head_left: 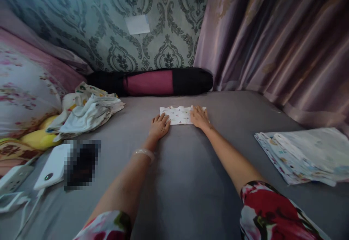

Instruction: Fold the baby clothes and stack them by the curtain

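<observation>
Grey sheet (pixel 177 167) spread underneath; smooth black-and-pink roll (pixel 148 82) set beyond the fingers (pixel 195 111), rumpled cloths (pixel 89 113) heaped to their left, folded cloth stack (pixel 313 153) laid to their right; white printed rectangular cloth (pixel 180 116) covered at its ends by left hand (pixel 159 125) and right hand (pixel 200 117), fingers loosely spread

A white power bank (pixel 53 167) adjoins a blurred object (pixel 81 165), perhaps a phone.

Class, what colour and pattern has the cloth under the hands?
The cloth is white with small scattered motifs, best seen in the head view.
</observation>
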Tool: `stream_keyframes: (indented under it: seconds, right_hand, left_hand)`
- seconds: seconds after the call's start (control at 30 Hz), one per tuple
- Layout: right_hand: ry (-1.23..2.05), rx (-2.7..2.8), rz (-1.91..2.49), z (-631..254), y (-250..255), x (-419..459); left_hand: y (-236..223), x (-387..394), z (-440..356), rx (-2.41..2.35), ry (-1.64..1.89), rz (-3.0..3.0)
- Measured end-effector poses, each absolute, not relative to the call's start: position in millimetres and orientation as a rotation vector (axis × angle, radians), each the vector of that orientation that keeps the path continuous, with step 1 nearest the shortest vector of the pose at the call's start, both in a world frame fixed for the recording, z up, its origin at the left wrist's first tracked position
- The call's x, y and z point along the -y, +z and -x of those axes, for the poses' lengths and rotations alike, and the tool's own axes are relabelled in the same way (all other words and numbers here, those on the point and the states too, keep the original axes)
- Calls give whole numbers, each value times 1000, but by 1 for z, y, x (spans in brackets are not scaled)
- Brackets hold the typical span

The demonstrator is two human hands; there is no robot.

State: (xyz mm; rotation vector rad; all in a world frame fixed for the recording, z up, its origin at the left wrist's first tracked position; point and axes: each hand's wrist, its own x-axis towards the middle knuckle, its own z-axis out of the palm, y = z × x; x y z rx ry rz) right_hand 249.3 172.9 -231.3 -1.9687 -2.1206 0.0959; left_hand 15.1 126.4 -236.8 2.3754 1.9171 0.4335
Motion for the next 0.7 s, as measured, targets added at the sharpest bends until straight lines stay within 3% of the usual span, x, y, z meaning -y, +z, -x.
stream_keyframes:
  seconds: [0.7]
  right_hand:
    - [-104, 2256, 1936, -266, -239, -182]
  left_hand:
    - [-230, -136, -21, -1959, 419, -2388]
